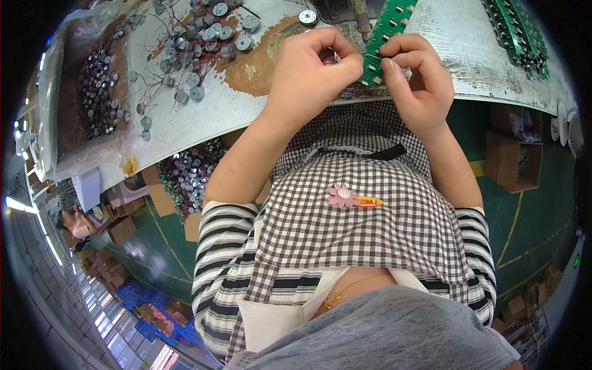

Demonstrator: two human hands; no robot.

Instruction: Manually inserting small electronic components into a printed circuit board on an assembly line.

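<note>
Head view shows a worn white table (459,68) with many loose motors (206,37), apparently still unworked; a green board (394,15), its near end between the hands (whether finished, I cannot tell); the left hand (308,71), closed on a small motor (332,60); the right hand (424,83), fingertips nearly together, its grip on a thin wire (374,57) unclear.

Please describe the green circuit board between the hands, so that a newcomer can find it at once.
Find the worn white worktable across the picture's top. Near its front edge, between the left hand and the right hand, a green circuit board with small pale connectors slants upward. Unlike the green boards bunched at the upper right, it lies apart, nearest the hands.
</note>
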